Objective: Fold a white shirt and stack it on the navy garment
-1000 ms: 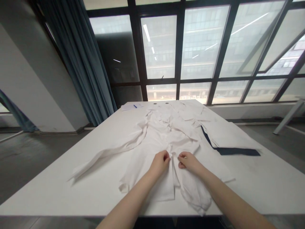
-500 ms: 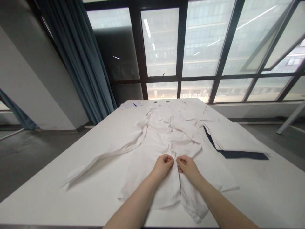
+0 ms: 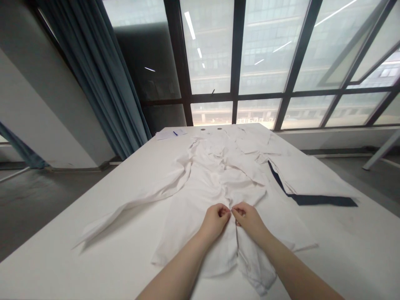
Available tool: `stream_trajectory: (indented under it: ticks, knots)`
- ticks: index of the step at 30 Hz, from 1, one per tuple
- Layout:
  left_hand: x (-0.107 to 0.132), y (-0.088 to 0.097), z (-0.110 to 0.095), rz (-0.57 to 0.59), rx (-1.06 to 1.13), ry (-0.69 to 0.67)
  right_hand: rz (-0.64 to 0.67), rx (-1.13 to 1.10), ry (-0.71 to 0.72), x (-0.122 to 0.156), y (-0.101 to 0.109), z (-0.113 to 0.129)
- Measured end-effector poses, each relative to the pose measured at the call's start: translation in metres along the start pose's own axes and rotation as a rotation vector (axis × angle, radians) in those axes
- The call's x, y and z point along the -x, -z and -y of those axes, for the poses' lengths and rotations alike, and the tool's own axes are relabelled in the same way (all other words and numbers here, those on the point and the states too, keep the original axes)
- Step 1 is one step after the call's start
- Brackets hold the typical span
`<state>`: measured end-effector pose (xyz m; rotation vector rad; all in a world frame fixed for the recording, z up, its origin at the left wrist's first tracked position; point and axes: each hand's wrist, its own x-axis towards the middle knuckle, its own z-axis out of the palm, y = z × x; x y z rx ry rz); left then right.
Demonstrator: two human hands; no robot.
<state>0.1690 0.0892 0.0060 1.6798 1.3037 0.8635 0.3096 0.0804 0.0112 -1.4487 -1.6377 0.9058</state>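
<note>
A white shirt (image 3: pixel 200 187) lies spread and wrinkled along the table, one sleeve (image 3: pixel 134 208) stretched out to the left. Its front edges meet in a line down the middle, parted toward the lower hem. At that line my left hand (image 3: pixel 216 218) pinches the cloth between thumb and fingers. My right hand (image 3: pixel 246 216) pinches the shirt's other front edge, its fingertips almost touching those of the left. Any button between the fingertips is too small or hidden to make out.
The white table (image 3: pixel 103 266) runs toward large windows (image 3: pixel 209 50). Folded white cloth (image 3: pixel 312 175) with a dark navy piece (image 3: pixel 328 201) under it lies on the right. Papers (image 3: pixel 165 134) and a blue pen (image 3: pixel 175 133) rest at the far left. A blue curtain (image 3: pixel 103 75) hangs beyond.
The view has shifted slightly. Both hands stay at the shirt's middle line, the left fingertips a little closer to the right ones.
</note>
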Motion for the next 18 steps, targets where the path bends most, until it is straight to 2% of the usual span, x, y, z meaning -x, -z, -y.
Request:
stream_trajectory:
  ticks: [4, 12, 18]
  knots:
    - [0.0001, 0.0, -0.0008, -0.013, 0.071, 0.053, 0.015, 0.044, 0.001, 0.0003, 0.0003, -0.0027]
    - [0.002, -0.0016, 0.0014, -0.073, 0.034, 0.056, 0.155, -0.308, -0.132, 0.0032, 0.0031, 0.0014]
    - [0.0012, -0.0019, 0.0, -0.075, 0.024, 0.02, 0.158, -0.343, -0.157, 0.001, 0.0021, 0.0026]
